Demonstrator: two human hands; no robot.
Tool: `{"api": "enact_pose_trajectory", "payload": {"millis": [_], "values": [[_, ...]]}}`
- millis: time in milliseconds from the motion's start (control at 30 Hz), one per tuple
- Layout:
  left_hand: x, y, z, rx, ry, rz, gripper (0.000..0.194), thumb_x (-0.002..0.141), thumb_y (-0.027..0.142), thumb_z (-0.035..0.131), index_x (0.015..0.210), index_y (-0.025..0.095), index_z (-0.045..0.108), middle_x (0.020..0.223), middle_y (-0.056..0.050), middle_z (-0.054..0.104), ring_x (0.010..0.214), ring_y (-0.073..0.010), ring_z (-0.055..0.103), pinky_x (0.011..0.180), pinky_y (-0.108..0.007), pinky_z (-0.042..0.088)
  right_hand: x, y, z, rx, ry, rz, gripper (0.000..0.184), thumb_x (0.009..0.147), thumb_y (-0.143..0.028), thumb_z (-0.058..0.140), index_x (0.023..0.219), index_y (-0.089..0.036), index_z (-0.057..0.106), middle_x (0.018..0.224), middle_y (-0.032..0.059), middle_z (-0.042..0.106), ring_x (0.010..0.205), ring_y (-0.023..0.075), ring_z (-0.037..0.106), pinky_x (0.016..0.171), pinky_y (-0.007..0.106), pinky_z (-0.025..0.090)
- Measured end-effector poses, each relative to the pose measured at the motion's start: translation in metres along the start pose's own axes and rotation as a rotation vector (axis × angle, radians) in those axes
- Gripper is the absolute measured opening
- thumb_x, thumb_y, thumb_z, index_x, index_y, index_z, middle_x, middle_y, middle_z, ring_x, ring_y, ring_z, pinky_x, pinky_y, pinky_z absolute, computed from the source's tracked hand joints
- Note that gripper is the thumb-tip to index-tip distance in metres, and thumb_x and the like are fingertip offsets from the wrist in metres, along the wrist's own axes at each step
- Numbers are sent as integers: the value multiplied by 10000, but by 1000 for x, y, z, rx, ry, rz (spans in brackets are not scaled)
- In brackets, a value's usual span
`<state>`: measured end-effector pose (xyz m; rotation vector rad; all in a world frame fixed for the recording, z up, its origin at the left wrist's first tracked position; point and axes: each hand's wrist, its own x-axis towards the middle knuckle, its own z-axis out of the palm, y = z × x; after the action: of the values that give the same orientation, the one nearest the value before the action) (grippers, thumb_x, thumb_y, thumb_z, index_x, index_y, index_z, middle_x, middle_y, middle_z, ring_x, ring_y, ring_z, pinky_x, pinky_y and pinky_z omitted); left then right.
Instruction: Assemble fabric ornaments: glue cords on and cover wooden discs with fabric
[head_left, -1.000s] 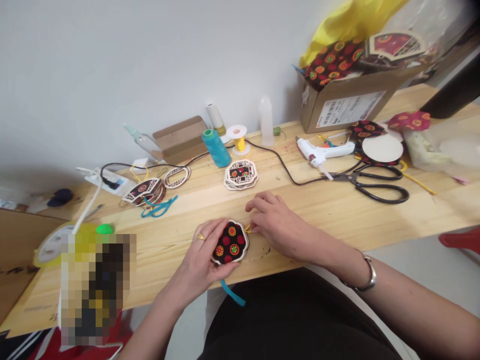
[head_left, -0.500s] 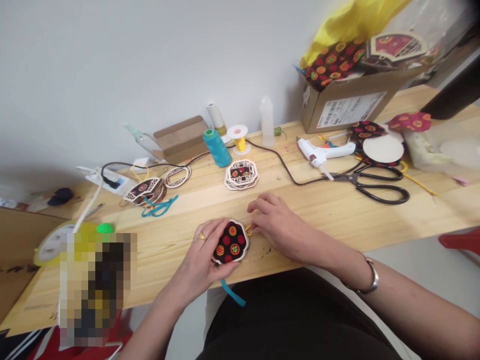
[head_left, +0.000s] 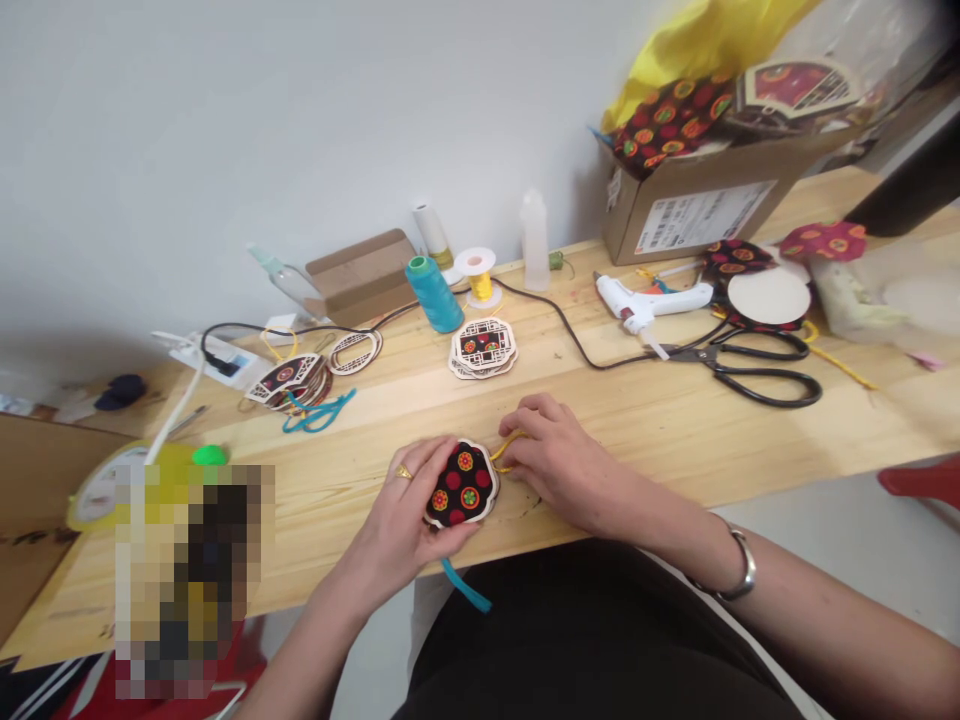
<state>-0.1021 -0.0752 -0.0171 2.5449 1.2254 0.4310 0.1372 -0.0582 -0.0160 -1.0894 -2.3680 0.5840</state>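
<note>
Near the table's front edge, my left hand [head_left: 411,505] is wrapped round the left side of a scalloped ornament [head_left: 463,484]. Its face is dark fabric with red dots and bright flowers, inside a pale rim. A yellow cord [head_left: 510,446] comes from the ornament's right side. My right hand [head_left: 555,455] is closed on this cord, fingers curled, just right of the ornament. Below my left hand a blue ribbon [head_left: 466,587] hangs over the table edge. Beyond the hands lies a small stack of lattice-patterned pieces [head_left: 484,347].
A white glue gun [head_left: 652,300] and black-handled scissors [head_left: 765,370] lie to the right. At the back stand a blue thread cone [head_left: 435,294], a yellow thread spool [head_left: 478,282], a plastic bottle [head_left: 535,242] and a cardboard box [head_left: 697,205]. Fan-shaped pieces [head_left: 289,382] lie left.
My right hand has drawn back slightly to the right, and more of the yellow cord shows, stretched from the ornament to my fingers. My left hand and the ornament stay in place.
</note>
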Motion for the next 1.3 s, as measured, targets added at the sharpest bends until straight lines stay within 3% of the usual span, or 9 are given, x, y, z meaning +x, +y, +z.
{"api": "enact_pose_trajectory", "payload": {"millis": [200, 967, 1300], "values": [[-1, 0, 1, 0, 4, 3, 697, 815, 336, 653, 1399, 193, 299, 1323, -142, 457, 1224, -279, 421, 1031, -434, 384, 0, 3, 8, -51, 68, -29, 129, 885, -142, 551, 840, -140, 672, 1111, 97, 590, 1078, 251, 395, 911, 410, 400], [0, 0, 1, -2, 29, 27, 703, 809, 346, 659, 1396, 200, 302, 1315, -137, 469, 1212, -283, 430, 1023, -439, 389, 4, -3, 5, -196, 93, -20, 107, 866, -126, 557, 854, -127, 664, 1129, 106, 591, 1089, 275, 385, 855, 400, 367], [1, -1, 2, -9, 31, 13, 724, 799, 354, 666, 1403, 220, 289, 1323, -142, 472, 1214, -302, 440, 1006, -473, 403, 12, -19, -11, -295, -31, -45, 117, 818, -82, 531, 821, -96, 647, 1110, 162, 575, 1089, 311, 389, 835, 440, 360]]}}
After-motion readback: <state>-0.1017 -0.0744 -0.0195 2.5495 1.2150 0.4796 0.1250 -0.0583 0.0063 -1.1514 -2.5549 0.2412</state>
